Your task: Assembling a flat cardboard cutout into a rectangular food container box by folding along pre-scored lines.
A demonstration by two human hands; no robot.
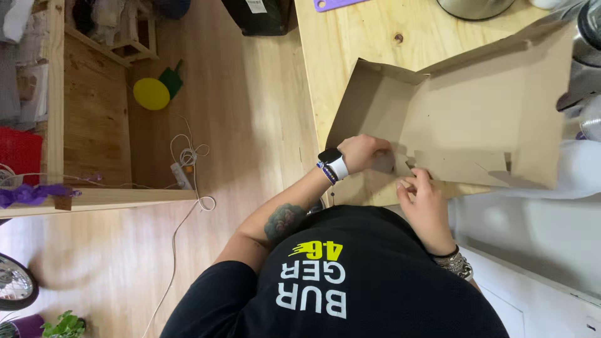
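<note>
Both hands are set at the near edge of the box (463, 119): left hand (366, 152) pinching a flap, right hand (424, 203) gripping the edge beside it; the box extends away rightward.

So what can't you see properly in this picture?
Head view:
- Left hand fingertips: tucked behind a flap of the cardboard box.
- Metal bowl: cut off by the top edge.
- Purple mat: mostly cut off by the top edge.
- Right hand palm: faces away.
</note>
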